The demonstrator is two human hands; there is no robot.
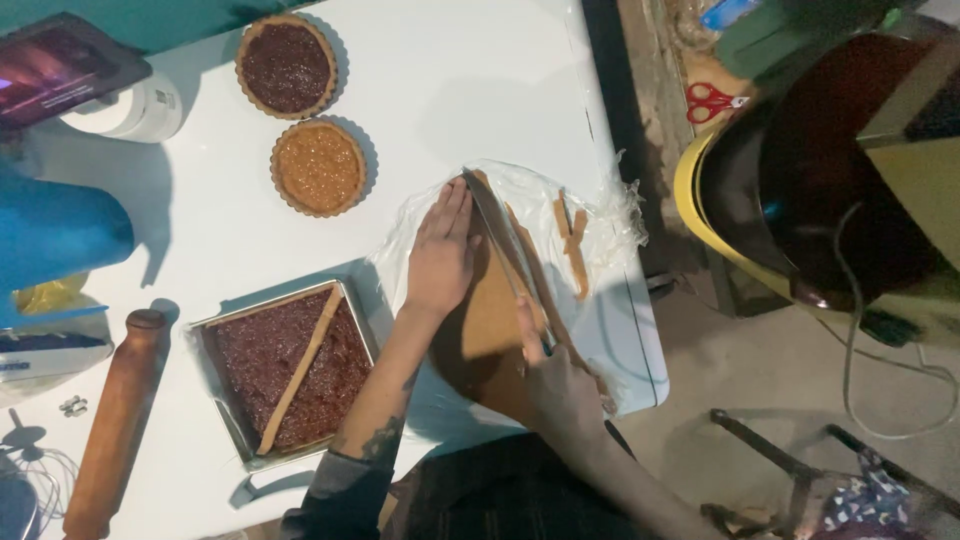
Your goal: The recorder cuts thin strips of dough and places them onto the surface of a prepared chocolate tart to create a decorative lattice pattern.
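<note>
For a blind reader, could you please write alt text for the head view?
A right hand draws a knife along rolled dough on plastic wrap, the left hand pressing the dough flat. Beside it sit a square tray of dark filling, two round tarts and a rolling pin.

Bare table (480, 90) beyond dough — tarts (318, 167), tray (362, 305) crowd left, seemingly.
</note>
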